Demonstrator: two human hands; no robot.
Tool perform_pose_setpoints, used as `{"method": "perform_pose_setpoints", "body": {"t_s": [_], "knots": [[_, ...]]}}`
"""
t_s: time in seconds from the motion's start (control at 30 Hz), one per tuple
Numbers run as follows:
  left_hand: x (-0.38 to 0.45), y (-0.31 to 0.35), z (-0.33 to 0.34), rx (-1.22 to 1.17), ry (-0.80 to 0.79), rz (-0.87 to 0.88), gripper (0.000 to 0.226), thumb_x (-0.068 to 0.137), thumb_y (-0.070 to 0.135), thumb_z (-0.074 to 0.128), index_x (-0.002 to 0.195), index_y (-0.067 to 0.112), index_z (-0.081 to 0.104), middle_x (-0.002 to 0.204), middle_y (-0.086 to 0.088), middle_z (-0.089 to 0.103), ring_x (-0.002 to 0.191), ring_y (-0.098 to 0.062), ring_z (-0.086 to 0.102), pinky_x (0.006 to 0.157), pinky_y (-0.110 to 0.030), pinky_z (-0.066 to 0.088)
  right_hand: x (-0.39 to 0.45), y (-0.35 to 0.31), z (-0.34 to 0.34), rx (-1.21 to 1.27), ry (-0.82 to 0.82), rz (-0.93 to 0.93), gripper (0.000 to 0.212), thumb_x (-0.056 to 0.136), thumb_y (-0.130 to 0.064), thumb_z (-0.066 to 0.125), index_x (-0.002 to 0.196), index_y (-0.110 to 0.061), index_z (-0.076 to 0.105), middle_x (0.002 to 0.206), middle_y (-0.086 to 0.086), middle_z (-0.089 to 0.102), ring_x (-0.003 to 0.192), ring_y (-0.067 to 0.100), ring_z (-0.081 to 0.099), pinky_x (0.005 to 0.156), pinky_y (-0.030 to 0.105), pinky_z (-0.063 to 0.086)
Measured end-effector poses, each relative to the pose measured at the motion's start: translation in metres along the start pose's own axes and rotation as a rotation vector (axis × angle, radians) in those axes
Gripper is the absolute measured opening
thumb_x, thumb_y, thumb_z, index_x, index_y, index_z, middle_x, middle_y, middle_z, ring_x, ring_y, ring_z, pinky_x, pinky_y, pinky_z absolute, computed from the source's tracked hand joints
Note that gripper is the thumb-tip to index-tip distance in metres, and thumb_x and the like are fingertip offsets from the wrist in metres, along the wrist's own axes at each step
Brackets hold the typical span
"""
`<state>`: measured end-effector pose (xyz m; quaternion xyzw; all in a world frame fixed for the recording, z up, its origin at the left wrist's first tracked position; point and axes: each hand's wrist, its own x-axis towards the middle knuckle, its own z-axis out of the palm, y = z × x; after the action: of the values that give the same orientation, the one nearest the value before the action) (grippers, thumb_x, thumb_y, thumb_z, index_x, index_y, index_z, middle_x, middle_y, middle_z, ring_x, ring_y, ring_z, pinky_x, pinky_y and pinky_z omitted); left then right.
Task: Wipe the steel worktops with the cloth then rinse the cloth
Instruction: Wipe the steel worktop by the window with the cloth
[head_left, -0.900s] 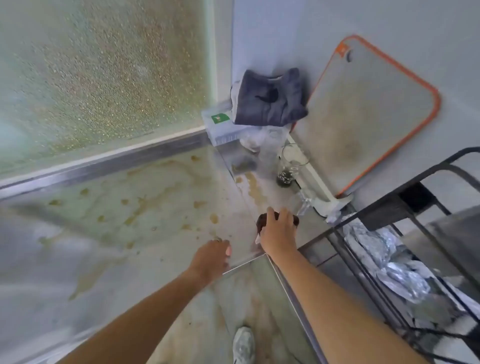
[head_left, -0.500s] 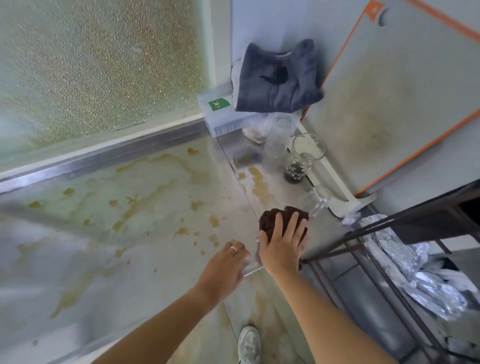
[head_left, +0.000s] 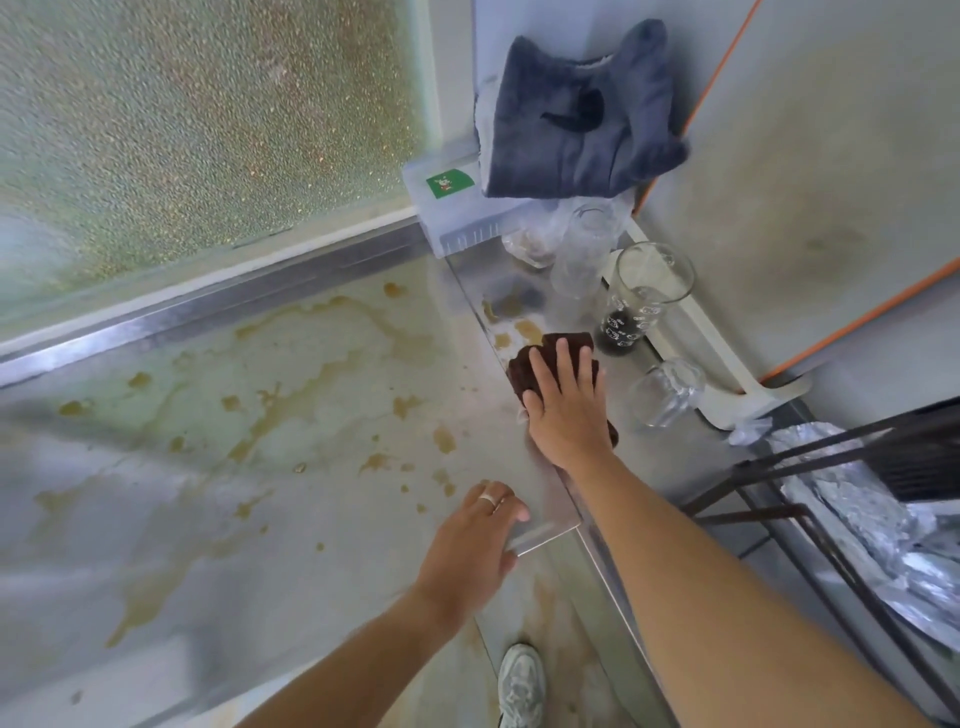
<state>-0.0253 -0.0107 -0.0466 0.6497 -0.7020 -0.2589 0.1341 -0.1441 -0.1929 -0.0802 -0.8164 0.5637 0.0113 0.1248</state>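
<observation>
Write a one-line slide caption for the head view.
Right hand presses a brown cloth onto the stained steel worktop beside glasses; left hand rests on its corner.

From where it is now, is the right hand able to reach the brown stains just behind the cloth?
Probably yes. The right hand lies flat on the brown cloth, and the brown stains sit on the steel worktop just past its far edge, nothing between. The tall glass stands close to the right, so care is needed.

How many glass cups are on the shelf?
4, maybe more hidden: a tall glass with dark liquid, a small glass nearest, a clear glass behind, a blurry glass by the box.
</observation>
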Motion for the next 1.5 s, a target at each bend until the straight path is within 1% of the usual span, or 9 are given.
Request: {"method": "perform_pose_setpoints", "body": {"t_s": [0.1, 0.3, 0.43, 0.63, 0.8, 1.03, 1.17, 1.33, 1.5], "knots": [[-0.001, 0.004, -0.001, 0.001, 0.003, -0.018, 0.039, 0.083, 0.017, 0.065, 0.119, 0.029, 0.056, 0.125, 0.012, 0.047, 0.118, -0.009, 0.043, 0.083, -0.024, 0.048, -0.025, 0.004, -0.004, 0.019, -0.032, -0.025, 0.074, 0.094, -0.047, 0.002, 0.164, -0.027, 0.014, 0.172, 0.014, 0.007, 0.157, 0.041, 0.001, 0.127, 0.057, 0.006], [-0.002, 0.013, -0.007, -0.010, 0.009, -0.060, 0.034, 0.085, 0.016, 0.068, 0.115, 0.029, 0.059, 0.121, 0.014, 0.049, 0.116, -0.007, 0.046, 0.083, -0.020, 0.049, -0.137, -0.013, 0.021, 0.106, 0.125, 0.244, 0.058, 0.106, -0.031, 0.037, 0.162, -0.019, 0.026, 0.170, 0.016, 0.015, 0.157, 0.039, 0.010, 0.126, 0.056, 0.020], [0.003, 0.013, -0.008, -0.016, -0.007, -0.077, 0.033, 0.086, 0.018, 0.069, 0.115, 0.030, 0.058, 0.120, 0.015, 0.049, 0.114, -0.007, 0.046, 0.081, -0.020, 0.049, -0.162, -0.015, 0.030, 0.115, 0.108, 0.287, 0.058, 0.107, -0.033, 0.031, 0.162, -0.017, 0.024, 0.171, 0.015, 0.009, 0.158, 0.037, 0.005, 0.127, 0.053, 0.019], [0.012, 0.011, -0.009, -0.021, -0.032, -0.106, 0.036, 0.088, 0.025, 0.070, 0.119, 0.030, 0.054, 0.120, 0.014, 0.048, 0.113, -0.009, 0.046, 0.085, -0.022, 0.048, -0.114, -0.015, 0.024, 0.115, 0.106, 0.223, 0.062, 0.102, -0.039, 0.031, 0.161, -0.018, 0.030, 0.169, 0.018, 0.017, 0.156, 0.042, 0.010, 0.126, 0.057, 0.017], [0.016, 0.005, -0.007, 0.031, -0.064, -0.037, 0.047, 0.089, 0.027, 0.071, 0.132, 0.026, 0.051, 0.130, 0.009, 0.044, 0.119, -0.011, 0.042, 0.091, -0.025, 0.048, -0.058, -0.017, 0.015, 0.087, 0.057, 0.075, 0.063, 0.103, -0.043, 0.026, 0.162, -0.021, 0.024, 0.170, 0.016, 0.013, 0.157, 0.041, 0.006, 0.128, 0.055, 0.011], [0.026, -0.002, -0.011, -0.015, -0.067, -0.054, 0.050, 0.085, 0.023, 0.071, 0.131, 0.023, 0.052, 0.131, 0.006, 0.042, 0.119, -0.014, 0.041, 0.092, -0.023, 0.042, 0.015, -0.024, -0.001, 0.084, -0.016, -0.045, 0.073, 0.095, -0.047, 0.013, 0.163, -0.022, 0.018, 0.171, 0.017, 0.006, 0.157, 0.041, 0.000, 0.127, 0.058, 0.006], [0.037, -0.009, -0.026, 0.108, 0.074, -0.133, 0.058, 0.073, 0.034, 0.082, 0.124, 0.028, 0.055, 0.130, 0.006, 0.044, 0.117, -0.017, 0.043, 0.096, -0.028, 0.037, 0.047, -0.027, -0.007, 0.066, -0.045, -0.078, 0.069, 0.098, -0.045, 0.018, 0.164, -0.025, 0.013, 0.172, 0.015, 0.000, 0.158, 0.039, -0.004, 0.127, 0.056, 0.001], [0.052, -0.028, -0.048, 0.133, 0.125, -0.197, 0.060, 0.077, 0.044, 0.077, 0.129, 0.028, 0.052, 0.134, 0.007, 0.044, 0.125, -0.017, 0.040, 0.102, -0.031, 0.031, 0.079, -0.037, -0.012, 0.052, -0.037, -0.040, 0.066, 0.102, -0.042, 0.029, 0.164, -0.028, 0.011, 0.172, 0.013, -0.003, 0.158, 0.038, -0.007, 0.127, 0.055, 0.000], [0.047, -0.069, -0.077, 0.297, 0.143, -0.467, 0.073, 0.070, 0.053, 0.078, 0.129, 0.025, 0.046, 0.138, 0.003, 0.043, 0.127, -0.021, 0.042, 0.100, -0.038, 0.032, 0.089, -0.043, -0.016, 0.059, -0.072, 0.002, 0.064, 0.105, -0.041, 0.034, 0.164, -0.029, 0.010, 0.172, 0.011, -0.007, 0.158, 0.036, -0.009, 0.127, 0.053, -0.003]]}}
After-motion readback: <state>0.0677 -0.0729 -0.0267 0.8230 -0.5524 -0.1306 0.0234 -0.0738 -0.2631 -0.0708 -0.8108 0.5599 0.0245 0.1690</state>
